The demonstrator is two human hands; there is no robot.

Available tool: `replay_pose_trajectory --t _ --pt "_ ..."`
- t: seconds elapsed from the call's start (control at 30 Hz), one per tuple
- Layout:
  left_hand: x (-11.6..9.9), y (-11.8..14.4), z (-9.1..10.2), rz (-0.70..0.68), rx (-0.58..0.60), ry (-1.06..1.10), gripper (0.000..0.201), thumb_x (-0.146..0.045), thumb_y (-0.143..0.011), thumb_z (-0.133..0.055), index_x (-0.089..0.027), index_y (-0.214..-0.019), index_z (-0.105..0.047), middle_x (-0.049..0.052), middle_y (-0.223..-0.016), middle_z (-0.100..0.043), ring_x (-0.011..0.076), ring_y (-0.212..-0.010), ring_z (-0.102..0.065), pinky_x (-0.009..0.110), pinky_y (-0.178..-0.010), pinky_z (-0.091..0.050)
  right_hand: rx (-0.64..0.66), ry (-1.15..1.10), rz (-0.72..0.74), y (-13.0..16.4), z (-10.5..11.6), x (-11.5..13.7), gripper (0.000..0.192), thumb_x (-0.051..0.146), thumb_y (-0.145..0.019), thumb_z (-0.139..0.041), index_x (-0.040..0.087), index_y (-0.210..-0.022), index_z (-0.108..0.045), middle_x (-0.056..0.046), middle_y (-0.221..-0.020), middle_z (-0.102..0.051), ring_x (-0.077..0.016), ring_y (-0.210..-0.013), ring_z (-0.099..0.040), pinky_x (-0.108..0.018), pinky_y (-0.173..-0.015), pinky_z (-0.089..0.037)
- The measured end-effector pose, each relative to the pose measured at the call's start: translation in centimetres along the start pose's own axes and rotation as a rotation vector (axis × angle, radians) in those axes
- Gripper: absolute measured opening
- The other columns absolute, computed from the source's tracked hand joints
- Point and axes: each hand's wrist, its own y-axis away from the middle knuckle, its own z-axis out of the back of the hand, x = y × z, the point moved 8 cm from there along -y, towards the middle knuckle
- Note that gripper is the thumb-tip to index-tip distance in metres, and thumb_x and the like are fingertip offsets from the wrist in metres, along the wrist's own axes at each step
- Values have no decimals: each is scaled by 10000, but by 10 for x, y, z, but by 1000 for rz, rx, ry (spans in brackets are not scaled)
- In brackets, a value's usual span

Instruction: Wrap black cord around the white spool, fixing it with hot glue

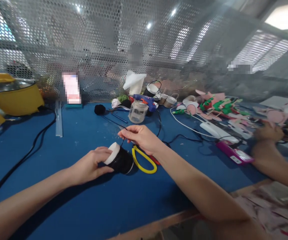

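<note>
My left hand (96,163) is closed on the rim of a white paper cup (113,151) that lies tilted on its side, fingers reaching into its mouth. Black yarn (121,161) is wrapped round the cup's outer wall. My right hand (140,137) pinches a strand of the black yarn just above the cup. From there the strand runs back to a black ball of yarn (100,109). Beside the cup, partly under my right wrist, lie scissors with a large yellow handle loop (144,165); their blades are hidden.
A clear plastic jar (137,112) and a blue glue gun (149,101) stand behind my hands. Glue sticks (58,120) and a yellow electric pot (11,96) are at left. Cables, a power strip (217,131) and a purple box (235,153) lie right, near another person's hand (269,133).
</note>
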Motion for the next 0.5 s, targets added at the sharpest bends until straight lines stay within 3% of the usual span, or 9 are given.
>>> replay_pose_trajectory --t 0.17,0.27,0.37,0.5 --pt "8 0 2 170 -29 52 186 -348 -656 -618 -167 -614 -615 21 -665 -587 194 -741 -528 307 -802 -397 -9 106 -17 7 -3 -8 196 346 -673 -624 165 -734 -667 33 -575 -541 -59 -513 -441 -203 -499 -350" --pt "14 1 2 266 -53 61 338 -395 -759 -463 -157 -534 -546 5 -628 -518 160 -663 -482 251 -675 -400 33 92 -15 11 -12 -8 203 334 -677 -620 152 -759 -659 26 -606 -556 -58 -522 -455 -210 -525 -375" --pt "24 3 0 376 -82 100 370 -393 -810 -350 -149 -603 -535 -12 -613 -465 128 -583 -421 219 -547 -349 46 78 -15 13 -17 -7 178 287 -658 -635 149 -770 -652 27 -613 -566 -59 -532 -472 -214 -549 -394" --pt "27 3 1 404 -128 215 277 -388 -770 -416 -154 -668 -523 -28 -592 -450 122 -579 -405 213 -544 -339 14 84 3 14 -14 -5 145 268 -654 -631 151 -740 -630 25 -606 -572 -68 -545 -502 -217 -548 -409"
